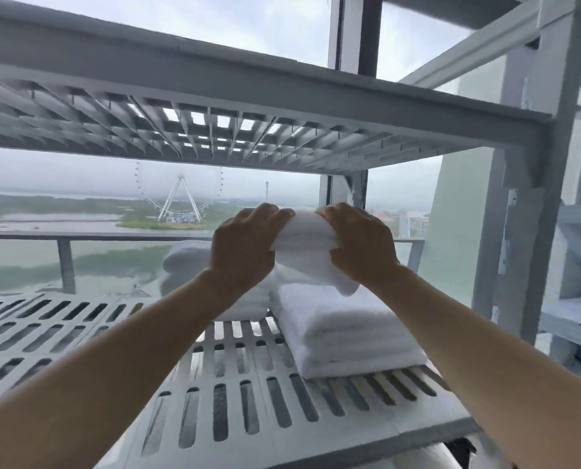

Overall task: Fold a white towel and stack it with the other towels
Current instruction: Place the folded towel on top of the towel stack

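Bare forearms, left hand, right hand

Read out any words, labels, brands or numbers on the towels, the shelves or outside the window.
No readable text anywhere.
The folded towel in the left hand and right hand and the stacked towels: no tag or print.
Pale marks on the rack post: too blurred to read.
Ferris wheel outside: no legible sign.

Folded white towel held above 2 stacks of folded towels on slotted shelf.
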A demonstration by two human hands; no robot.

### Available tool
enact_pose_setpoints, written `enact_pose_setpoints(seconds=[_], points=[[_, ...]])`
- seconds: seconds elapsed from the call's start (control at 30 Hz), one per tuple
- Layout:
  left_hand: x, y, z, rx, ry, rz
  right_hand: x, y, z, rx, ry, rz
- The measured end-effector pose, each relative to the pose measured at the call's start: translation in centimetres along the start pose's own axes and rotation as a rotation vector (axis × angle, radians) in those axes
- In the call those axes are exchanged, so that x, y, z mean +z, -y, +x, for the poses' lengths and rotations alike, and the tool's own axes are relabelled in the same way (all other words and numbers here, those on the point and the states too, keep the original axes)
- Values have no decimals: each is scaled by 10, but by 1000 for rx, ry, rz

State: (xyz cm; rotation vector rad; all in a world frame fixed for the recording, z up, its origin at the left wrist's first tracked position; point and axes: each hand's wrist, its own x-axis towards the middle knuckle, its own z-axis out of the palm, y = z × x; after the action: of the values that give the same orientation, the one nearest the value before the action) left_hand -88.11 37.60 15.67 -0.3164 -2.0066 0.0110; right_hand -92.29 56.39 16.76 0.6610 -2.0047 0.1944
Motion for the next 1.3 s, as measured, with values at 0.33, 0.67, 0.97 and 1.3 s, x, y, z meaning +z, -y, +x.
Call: enact_pose_setpoints(seconds=[0.33, 0.67, 0.97, 1.3], points=[[74, -74, 20, 29, -40, 97, 22, -104, -19, -142, -67, 28], [78, -81, -19, -105, 260, 146, 50, -105, -46, -138, 326, 100], [78, -88, -14, -54, 229, 118, 59, -109, -55, -113, 249, -78], [89, -81, 18, -21, 146, 91, 59, -125, -27, -99, 3, -132]])
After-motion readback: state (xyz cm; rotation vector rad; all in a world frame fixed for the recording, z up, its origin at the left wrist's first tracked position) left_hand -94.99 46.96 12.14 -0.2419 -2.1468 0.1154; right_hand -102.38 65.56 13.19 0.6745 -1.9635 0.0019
